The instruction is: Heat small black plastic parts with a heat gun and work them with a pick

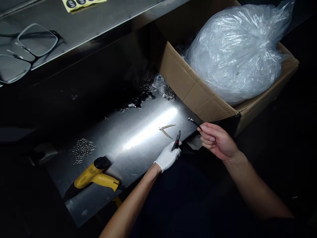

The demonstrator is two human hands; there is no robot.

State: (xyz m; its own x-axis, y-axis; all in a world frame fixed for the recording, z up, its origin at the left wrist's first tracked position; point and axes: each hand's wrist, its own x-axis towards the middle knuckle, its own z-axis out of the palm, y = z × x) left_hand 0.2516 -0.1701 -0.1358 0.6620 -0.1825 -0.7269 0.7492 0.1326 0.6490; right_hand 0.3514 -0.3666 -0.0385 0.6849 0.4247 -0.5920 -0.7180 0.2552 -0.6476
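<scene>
My left hand (167,157), in a white glove, is closed around dark-handled pliers (177,141) with a red mark, their jaws pointing away from me. My bare right hand (218,140) pinches a thin black cable-like piece (195,123) with a shiny metal end, held up by the bench's front edge. Just beyond the pliers, a small V-shaped thing with two tan legs (166,130) lies on the metal bench (143,158); I cannot make out its kind.
A yellow heat gun (91,175) lies at the left, near many small metal pieces (82,150). Small dark parts (138,100) are heaped toward the back. On the right, a cardboard box (198,94) holds a bulging plastic bag (235,56). Glasses (37,39) rest on a shelf (99,23).
</scene>
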